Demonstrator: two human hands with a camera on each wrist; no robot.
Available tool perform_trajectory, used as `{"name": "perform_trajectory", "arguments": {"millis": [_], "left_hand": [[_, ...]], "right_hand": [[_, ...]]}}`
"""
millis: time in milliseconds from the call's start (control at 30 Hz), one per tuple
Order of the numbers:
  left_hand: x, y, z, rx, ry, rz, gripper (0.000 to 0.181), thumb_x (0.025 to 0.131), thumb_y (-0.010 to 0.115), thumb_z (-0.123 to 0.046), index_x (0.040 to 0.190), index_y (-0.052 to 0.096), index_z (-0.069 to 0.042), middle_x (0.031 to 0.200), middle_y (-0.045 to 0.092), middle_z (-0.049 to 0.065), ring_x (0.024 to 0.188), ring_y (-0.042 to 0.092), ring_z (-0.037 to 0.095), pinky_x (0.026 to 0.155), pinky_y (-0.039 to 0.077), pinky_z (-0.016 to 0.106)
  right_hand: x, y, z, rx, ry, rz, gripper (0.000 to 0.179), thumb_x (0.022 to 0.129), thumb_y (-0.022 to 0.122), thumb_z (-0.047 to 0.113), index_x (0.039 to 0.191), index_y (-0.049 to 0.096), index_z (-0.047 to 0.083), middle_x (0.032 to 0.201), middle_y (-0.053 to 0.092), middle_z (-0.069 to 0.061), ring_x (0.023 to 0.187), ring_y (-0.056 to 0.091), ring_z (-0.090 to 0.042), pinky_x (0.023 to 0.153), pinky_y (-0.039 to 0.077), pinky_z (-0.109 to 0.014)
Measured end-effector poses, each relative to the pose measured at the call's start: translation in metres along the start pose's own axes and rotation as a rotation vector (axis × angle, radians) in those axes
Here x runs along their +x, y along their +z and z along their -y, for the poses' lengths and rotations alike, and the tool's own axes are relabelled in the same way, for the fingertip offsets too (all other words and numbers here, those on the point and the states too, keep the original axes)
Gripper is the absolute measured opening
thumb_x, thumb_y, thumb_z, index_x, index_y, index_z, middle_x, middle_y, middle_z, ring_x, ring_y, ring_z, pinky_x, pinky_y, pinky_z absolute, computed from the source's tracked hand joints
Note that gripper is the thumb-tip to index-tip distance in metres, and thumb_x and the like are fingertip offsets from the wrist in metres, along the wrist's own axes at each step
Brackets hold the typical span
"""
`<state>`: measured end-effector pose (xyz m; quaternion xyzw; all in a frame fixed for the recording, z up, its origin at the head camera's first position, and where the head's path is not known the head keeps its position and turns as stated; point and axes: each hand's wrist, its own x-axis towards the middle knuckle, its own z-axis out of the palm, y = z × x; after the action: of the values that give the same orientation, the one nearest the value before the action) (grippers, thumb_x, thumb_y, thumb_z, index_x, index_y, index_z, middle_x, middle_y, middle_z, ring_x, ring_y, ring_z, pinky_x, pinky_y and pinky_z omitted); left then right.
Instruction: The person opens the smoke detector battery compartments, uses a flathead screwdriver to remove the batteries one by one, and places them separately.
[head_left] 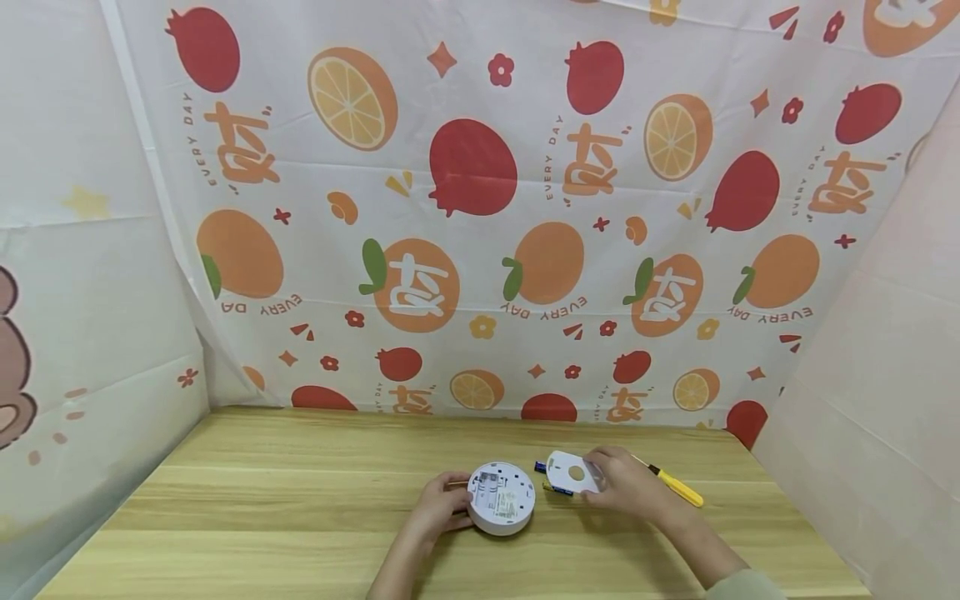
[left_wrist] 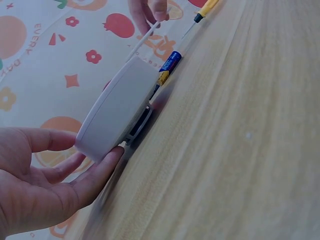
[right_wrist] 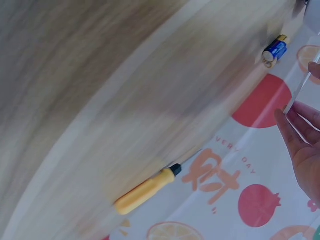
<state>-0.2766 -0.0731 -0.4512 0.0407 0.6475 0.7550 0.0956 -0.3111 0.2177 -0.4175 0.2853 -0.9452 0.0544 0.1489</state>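
My left hand (head_left: 442, 502) grips the left side of a round white smoke-detector-like device (head_left: 501, 498). Its face with a printed label and a recessed bay is turned up, and in the left wrist view the device (left_wrist: 112, 105) is tilted, thumb and fingers at its edge. To its right, my right hand (head_left: 621, 479) pinches a thin white plate (head_left: 562, 465) with a round hole in the middle. Seen edge-on, the plate (right_wrist: 298, 91) sits between thumb and fingers. Blue-and-gold batteries (head_left: 561, 490) lie on the table, partly hidden by the plate.
A screwdriver (head_left: 678, 487) with a yellow handle lies on the wooden table (head_left: 300, 517) right of my right hand, its shaft partly hidden. Behind the table hangs a white fruit-print cloth (head_left: 480, 250), with pale cloths at both sides.
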Motion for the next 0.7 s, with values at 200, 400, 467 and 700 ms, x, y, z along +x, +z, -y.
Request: {"name": "perform_trajectory", "arguments": {"millis": [200,400,467,700], "left_hand": [[0.001,-0.001,0.0,-0.002,0.003,0.004,0.041,0.074,0.045,0.002,0.112,0.033,0.013,0.098,0.045,0.022,0.075,0.051,0.021,0.063,0.047,0.034],[0.0,-0.001,0.0,0.001,0.005,0.003,0.041,0.074,0.045,0.002,0.112,0.033,0.013,0.098,0.044,0.022,0.075,0.051,0.02,0.063,0.047,0.034],[0.0,0.0,0.0,0.0,0.007,0.003,0.04,0.074,0.045,0.003,0.112,0.033,0.013,0.099,0.044,0.022,0.075,0.051,0.021,0.063,0.047,0.034],[-0.001,0.001,0.0,0.005,0.004,-0.001,0.04,0.074,0.044,0.003,0.112,0.033,0.013,0.099,0.044,0.022,0.077,0.051,0.022,0.064,0.047,0.035]], "right_hand": [[0.006,-0.004,0.009,-0.028,-0.046,-0.011,0.049,0.062,0.063,0.041,0.096,0.058,0.005,0.095,0.053,-0.003,0.085,0.049,-0.017,0.074,0.042,-0.031],[0.008,-0.005,0.016,-0.03,-0.043,-0.015,0.05,0.062,0.062,0.042,0.099,0.058,0.008,0.099,0.052,-0.002,0.088,0.049,-0.016,0.076,0.042,-0.033],[0.009,-0.005,0.019,-0.022,-0.04,-0.013,0.05,0.062,0.062,0.043,0.099,0.058,0.009,0.1,0.052,-0.002,0.089,0.048,-0.016,0.076,0.042,-0.033],[0.012,-0.005,0.026,-0.011,-0.087,-0.039,0.05,0.062,0.063,0.042,0.098,0.058,0.008,0.099,0.052,-0.002,0.089,0.048,-0.015,0.076,0.042,-0.032]]}}
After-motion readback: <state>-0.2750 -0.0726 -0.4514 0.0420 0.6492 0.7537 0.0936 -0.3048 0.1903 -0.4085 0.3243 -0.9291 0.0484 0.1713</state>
